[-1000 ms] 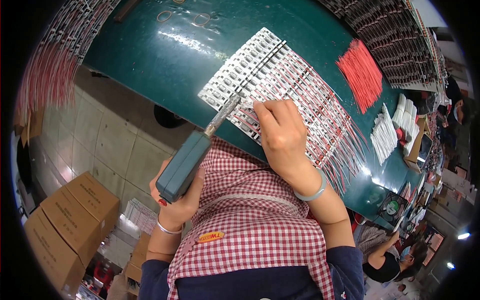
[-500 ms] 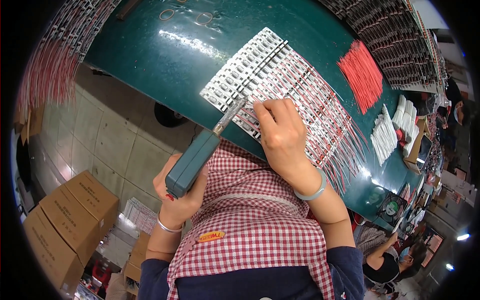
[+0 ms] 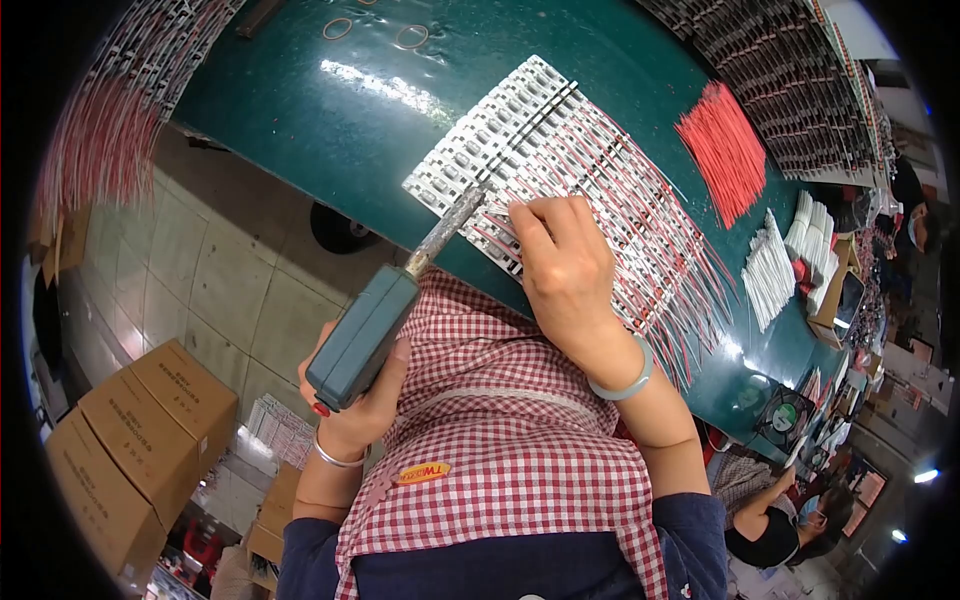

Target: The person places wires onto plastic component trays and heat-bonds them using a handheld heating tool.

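My left hand (image 3: 365, 390) is wrapped round the teal body of a soldering iron (image 3: 362, 338). The iron's metal shaft slants up and right, and its tip meets the white circuit boards (image 3: 490, 135), laid side by side as a panel on the table. Beside that tip, my right hand (image 3: 565, 255) is closed in a pinch over the boards, on what looks like a thin wire; the fingertips hide most of it. Rows of red and white wires (image 3: 650, 200) stretch from the boards toward the right, partly under my right hand.
On the green table (image 3: 300, 130) lie a bundle of red wires (image 3: 722, 150), white wire bundles (image 3: 768, 270) and rubber bands (image 3: 411, 37). Stacked wired boards stand at the far right (image 3: 790, 80) and far left (image 3: 110, 130). Cartons (image 3: 150, 420) sit lower left; a small fan (image 3: 783, 415) and another person (image 3: 775, 520) are right.
The soldering iron's body has shifted left and down with my left hand. Its tip has moved slightly up and left, away from my right fingertips. My right hand has barely moved.
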Tool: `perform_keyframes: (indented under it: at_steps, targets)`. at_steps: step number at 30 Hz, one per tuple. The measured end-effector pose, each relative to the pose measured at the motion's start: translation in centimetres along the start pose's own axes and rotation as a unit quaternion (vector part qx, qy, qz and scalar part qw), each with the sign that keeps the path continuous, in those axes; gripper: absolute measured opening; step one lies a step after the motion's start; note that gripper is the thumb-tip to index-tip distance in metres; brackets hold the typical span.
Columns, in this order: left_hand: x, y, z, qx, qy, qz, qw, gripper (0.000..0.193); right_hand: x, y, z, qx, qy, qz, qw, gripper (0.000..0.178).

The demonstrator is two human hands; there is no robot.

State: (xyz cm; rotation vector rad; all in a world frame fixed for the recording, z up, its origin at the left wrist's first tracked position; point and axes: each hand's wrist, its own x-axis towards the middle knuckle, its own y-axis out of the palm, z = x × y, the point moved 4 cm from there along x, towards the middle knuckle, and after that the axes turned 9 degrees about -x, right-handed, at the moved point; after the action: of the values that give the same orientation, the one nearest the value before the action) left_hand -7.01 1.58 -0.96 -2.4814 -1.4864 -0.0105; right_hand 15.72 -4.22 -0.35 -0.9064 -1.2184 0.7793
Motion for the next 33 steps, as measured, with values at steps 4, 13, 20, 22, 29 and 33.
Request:
perform_keyframes:
  at_steps: [4, 13, 20, 22, 29, 33]
  targets:
    - [0.0, 0.0, -0.2, 0.002, 0.008, 0.006, 1.0, 0.026, -0.4, -0.5, 0.4, 0.021, 0.003, -0.015, 1.0, 0.026]
    - [0.2, 0.0, -0.5, 0.023, -0.004, 0.03, 0.999, 0.021, -0.6, -0.1, 0.6, 0.026, 0.011, -0.022, 0.999, 0.026]
    - [0.3, 0.2, -0.7, 0.052, 0.007, 0.048, 0.997, 0.022, -0.2, -0.1, 0.9, 0.011, 0.03, -0.017, 0.999, 0.029]
    - [0.4, 0.3, -0.8, 0.05, 0.014, 0.049, 0.997, 0.022, -0.2, -0.1, 0.9, 0.007, 0.027, -0.013, 1.0, 0.029]
    - [0.7, 0.5, -1.1, 0.061, -0.003, 0.052, 0.997, 0.017, -0.3, 0.1, 0.9, 0.002, 0.018, -0.001, 1.0, 0.031]
    - [0.1, 0.0, -0.3, 0.035, 0.0, 0.034, 0.999, 0.021, -0.3, 0.1, 0.9, 0.001, 0.021, 0.001, 1.0, 0.031]
